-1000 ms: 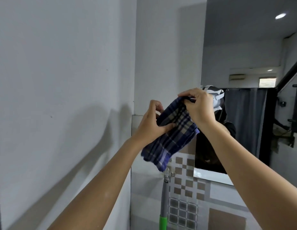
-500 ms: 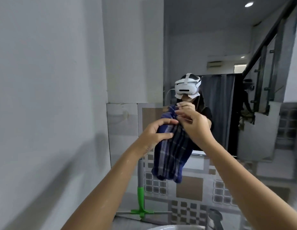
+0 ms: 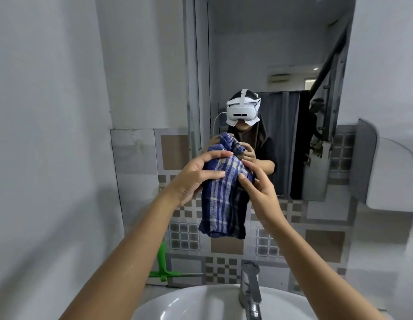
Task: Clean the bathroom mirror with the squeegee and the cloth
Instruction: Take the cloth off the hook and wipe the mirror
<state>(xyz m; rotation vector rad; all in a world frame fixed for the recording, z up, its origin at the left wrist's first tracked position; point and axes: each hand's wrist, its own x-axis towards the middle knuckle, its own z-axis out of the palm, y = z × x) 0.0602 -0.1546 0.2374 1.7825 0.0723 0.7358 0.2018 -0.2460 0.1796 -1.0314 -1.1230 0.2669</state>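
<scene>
A blue checked cloth hangs bunched in front of me, at chest height before the mirror. My left hand grips its upper left side. My right hand pinches its upper right edge with the fingertips. The mirror fills the wall ahead and reflects a person with a white headset holding the same cloth. The squeegee, with a green handle and head, leans against the tiled wall at the lower left, partly hidden behind my left forearm.
A white basin with a chrome tap sits just below my arms. Patterned tiles cover the wall under the mirror. A plain grey wall stands close on the left. A white wall fixture juts out at the right.
The view has swung right and down, bringing the mirror, basin and tap into sight. Both hands have lowered the cloth, and it now hangs longer below them.
</scene>
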